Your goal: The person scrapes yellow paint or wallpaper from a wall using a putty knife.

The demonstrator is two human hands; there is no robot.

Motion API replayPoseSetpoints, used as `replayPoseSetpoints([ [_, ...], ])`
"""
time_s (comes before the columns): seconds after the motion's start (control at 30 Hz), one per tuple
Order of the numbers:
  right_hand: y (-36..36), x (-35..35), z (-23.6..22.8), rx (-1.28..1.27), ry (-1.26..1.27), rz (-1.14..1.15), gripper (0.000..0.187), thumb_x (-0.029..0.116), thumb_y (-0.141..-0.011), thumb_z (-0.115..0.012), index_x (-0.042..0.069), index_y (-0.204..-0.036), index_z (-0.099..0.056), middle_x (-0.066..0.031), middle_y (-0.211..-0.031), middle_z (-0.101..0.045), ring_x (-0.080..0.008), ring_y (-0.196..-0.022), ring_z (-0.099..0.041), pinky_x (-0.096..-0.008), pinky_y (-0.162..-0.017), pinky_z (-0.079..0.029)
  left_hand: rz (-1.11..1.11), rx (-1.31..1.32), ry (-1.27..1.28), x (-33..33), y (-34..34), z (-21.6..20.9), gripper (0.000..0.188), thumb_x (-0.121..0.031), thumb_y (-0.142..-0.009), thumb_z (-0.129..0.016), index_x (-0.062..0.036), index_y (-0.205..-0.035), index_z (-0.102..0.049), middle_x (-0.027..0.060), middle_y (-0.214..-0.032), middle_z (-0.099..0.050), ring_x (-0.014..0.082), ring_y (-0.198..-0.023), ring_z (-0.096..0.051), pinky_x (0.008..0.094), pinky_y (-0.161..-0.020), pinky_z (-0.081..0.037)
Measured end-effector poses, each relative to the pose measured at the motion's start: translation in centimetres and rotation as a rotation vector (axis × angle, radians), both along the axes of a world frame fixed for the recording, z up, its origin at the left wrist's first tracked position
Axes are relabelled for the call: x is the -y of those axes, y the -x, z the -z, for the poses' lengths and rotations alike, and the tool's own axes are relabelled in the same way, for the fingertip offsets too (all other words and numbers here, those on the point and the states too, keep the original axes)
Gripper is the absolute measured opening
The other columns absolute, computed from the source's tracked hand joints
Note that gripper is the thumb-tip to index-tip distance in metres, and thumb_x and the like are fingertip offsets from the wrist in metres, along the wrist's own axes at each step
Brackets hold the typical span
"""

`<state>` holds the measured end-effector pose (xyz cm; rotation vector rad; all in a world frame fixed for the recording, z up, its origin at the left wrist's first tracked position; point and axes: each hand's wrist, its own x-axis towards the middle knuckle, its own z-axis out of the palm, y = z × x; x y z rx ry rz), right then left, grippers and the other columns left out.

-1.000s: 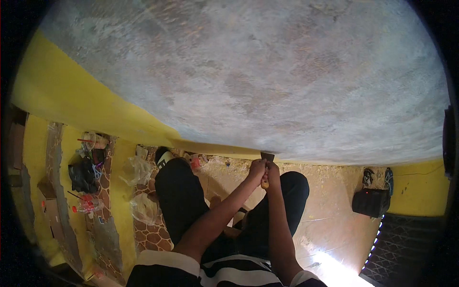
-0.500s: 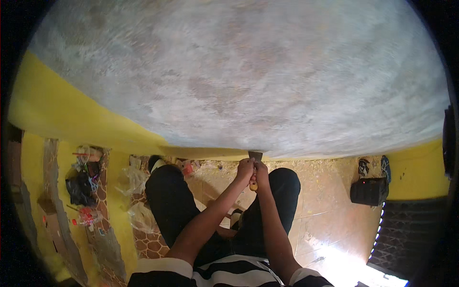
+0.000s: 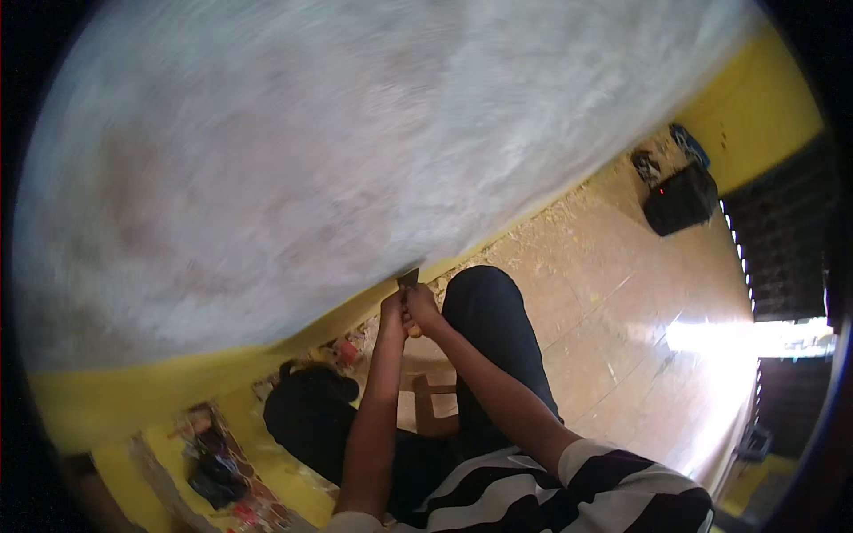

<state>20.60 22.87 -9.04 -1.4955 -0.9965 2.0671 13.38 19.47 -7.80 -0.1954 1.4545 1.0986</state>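
Note:
Both my hands are wrapped round a scraper that has a flat dark blade (image 3: 409, 278) and a yellowish handle end (image 3: 415, 331). My left hand (image 3: 393, 308) closes on it from the left side, and my right hand (image 3: 423, 307) grips it from the right, the two touching. The blade reaches the yellow strip at the foot of the wall (image 3: 267, 204), just under its patchy grey-white surface. Fingers cover most of the handle. My knees are bent on either side of my forearms.
A black box (image 3: 682, 202) with a small red light stands by the wall at far right, beside blue footwear (image 3: 689, 147). Flaky debris lies along the tiled floor (image 3: 613, 284). Wooden stool parts (image 3: 431, 410) show between my legs. A black bag (image 3: 216, 481) lies at lower left.
My view has turned, so the wall base now slants up to the right. Both hands appear farther left in the picture, still closed round the scraper at the wall's lower edge.

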Motion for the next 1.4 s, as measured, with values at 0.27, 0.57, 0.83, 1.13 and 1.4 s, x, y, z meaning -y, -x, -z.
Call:
replayPoseSetpoints([
  [0.27,-2.4,0.1,-2.1,0.097,-0.236,-0.057,0.027,0.016,-0.091,-0.035,-0.009,-0.086,-0.043,-0.0195,-0.063,-0.052,-0.0295,-0.053,-0.058,-0.0381,-0.046,-0.046,0.101,-0.11,0.058,-0.6,-2.1,-2.2,0.04,-0.04,-0.087,-0.05,-0.0197,-0.054,-0.042,-0.0041,-0.04,-0.035,0.0096,-0.027,-0.025,0.0268,-0.026,-0.019],
  [0.57,-1.2,-0.6,-0.7,0.11,-0.048,-0.117,0.025,0.017,-0.09,-0.04,-0.008,-0.092,-0.044,-0.0205,-0.072,-0.056,-0.0316,-0.064,-0.06,-0.0415,-0.054,-0.047,0.131,-0.112,0.089,-0.3,0.0,1.8,0.038,-0.042,-0.087,-0.049,-0.0182,-0.057,-0.045,-0.004,-0.04,-0.035,0.0096,-0.027,-0.027,0.0251,-0.027,-0.019],
  [0.83,-2.0,-0.7,-0.4,0.162,-0.168,-0.091,0.027,0.018,-0.091,-0.038,-0.008,-0.092,-0.044,-0.0211,-0.072,-0.057,-0.0315,-0.065,-0.06,-0.042,-0.057,-0.047,0.196,-0.199,0.086,-1.5,-2.0,-1.7,0.04,-0.044,-0.085,-0.05,-0.0179,-0.055,-0.044,-0.003,-0.04,-0.034,0.0105,-0.027,-0.028,0.0262,-0.027,-0.018],
  [1.13,-2.1,-0.5,-1.3,0.107,-0.169,-0.044,0.03,0.017,-0.091,-0.036,-0.011,-0.097,-0.042,-0.0226,-0.068,-0.057,-0.0324,-0.058,-0.059,-0.0417,-0.052,-0.048,0.157,-0.224,0.095,-1.6,-2.3,-2.3,0.041,-0.042,-0.085,-0.051,-0.0196,-0.052,-0.04,-0.0041,-0.038,-0.032,0.0101,-0.025,-0.025,0.0258,-0.026,-0.017],
  [1.4,-1.9,-0.3,-0.5,0.101,-0.187,-0.015,0.025,0.016,-0.09,-0.038,-0.007,-0.085,-0.044,-0.0162,-0.062,-0.053,-0.0243,-0.054,-0.056,-0.0385,-0.052,-0.044,0.14,-0.044,0.097,-1.8,-2.0,-3.8,0.036,-0.042,-0.086,-0.05,-0.0161,-0.061,-0.042,-0.0027,-0.04,-0.031,0.0107,-0.026,-0.028,0.026,-0.024,-0.018],
])
